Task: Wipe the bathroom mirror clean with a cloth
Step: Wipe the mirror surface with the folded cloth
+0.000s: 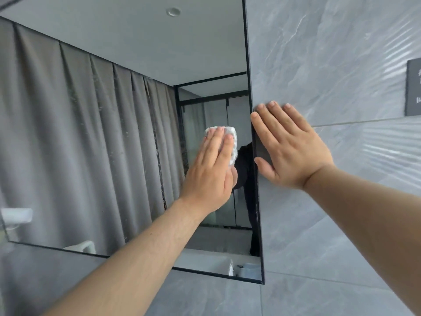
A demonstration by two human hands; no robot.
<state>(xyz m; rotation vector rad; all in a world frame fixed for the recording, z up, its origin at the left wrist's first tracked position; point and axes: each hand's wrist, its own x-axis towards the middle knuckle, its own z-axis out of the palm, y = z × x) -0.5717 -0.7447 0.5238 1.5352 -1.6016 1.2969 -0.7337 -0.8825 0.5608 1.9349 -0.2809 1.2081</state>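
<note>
Grey veined wall tiles (319, 53) fill the right and near side; a pale grout line (364, 122) crosses them; a dark plaque (413, 87) hangs at the right edge, lettering illegible; in reflection at left, grey pleated curtains (79, 133), a pale ceiling (136, 30) with one recessed light (174, 12).

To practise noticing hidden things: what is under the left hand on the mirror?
A white cloth, pressed against the mirror by the left hand. Only its top and right edges show past the fingers; the rest is covered.
</note>
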